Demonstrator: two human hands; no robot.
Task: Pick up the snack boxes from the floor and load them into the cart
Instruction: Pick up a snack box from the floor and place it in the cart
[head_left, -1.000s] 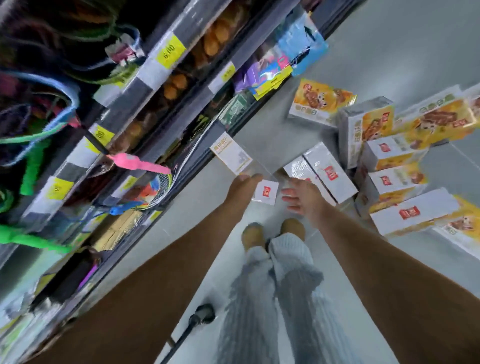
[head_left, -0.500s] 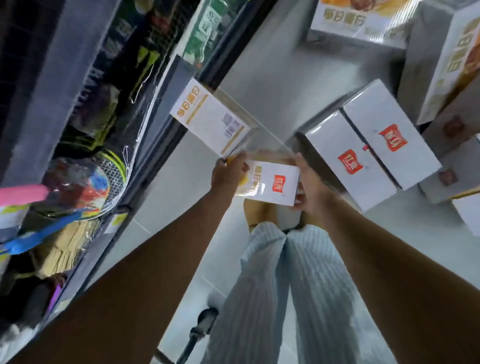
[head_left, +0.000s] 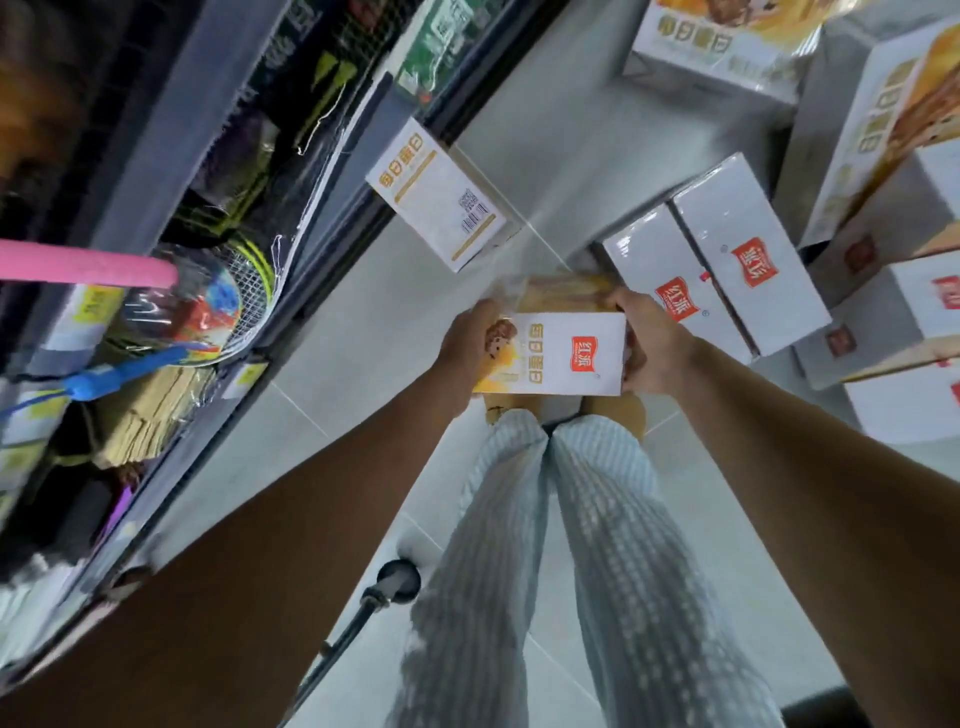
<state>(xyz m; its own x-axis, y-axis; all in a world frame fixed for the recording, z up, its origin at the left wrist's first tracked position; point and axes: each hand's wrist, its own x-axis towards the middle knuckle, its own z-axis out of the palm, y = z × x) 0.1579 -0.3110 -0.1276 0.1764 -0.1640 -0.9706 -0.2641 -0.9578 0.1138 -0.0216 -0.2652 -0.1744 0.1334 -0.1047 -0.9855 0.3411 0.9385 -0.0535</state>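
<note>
Both hands hold one snack box (head_left: 558, 353) above the floor, in front of the person's shoes: the left hand (head_left: 465, 345) presses its left end and the right hand (head_left: 649, 345) its right end, fingers (head_left: 621, 301) curled over the far edge and clamped on the carton. It is a flat rectangular cardboard carton, glossy white on the face turned up, with a red logo patch, yellow lettering and a printed cake picture near the left hand; its far side shows orange-yellow. Just beyond it, two long white boxes (head_left: 727, 270) lie side by side on the floor, touching, wrapped in shiny film and bearing the same red logo. A further white box (head_left: 436, 197) with yellow print and a barcode lies tilted against the base of the shelf (head_left: 171, 156) on the left. More cartons are piled at the right edge (head_left: 883, 218), some white, some printed orange. The floor (head_left: 363, 364) is smooth pale tile with thin grout lines. The shelf holds netted rackets (head_left: 244, 280), a pink foam tube (head_left: 83, 270) and a blue handle (head_left: 130, 366). Striped, ribbed light trousers (head_left: 545, 571) cover the legs, and a black wheel on a dark rod (head_left: 397, 579) stands beside them.
</note>
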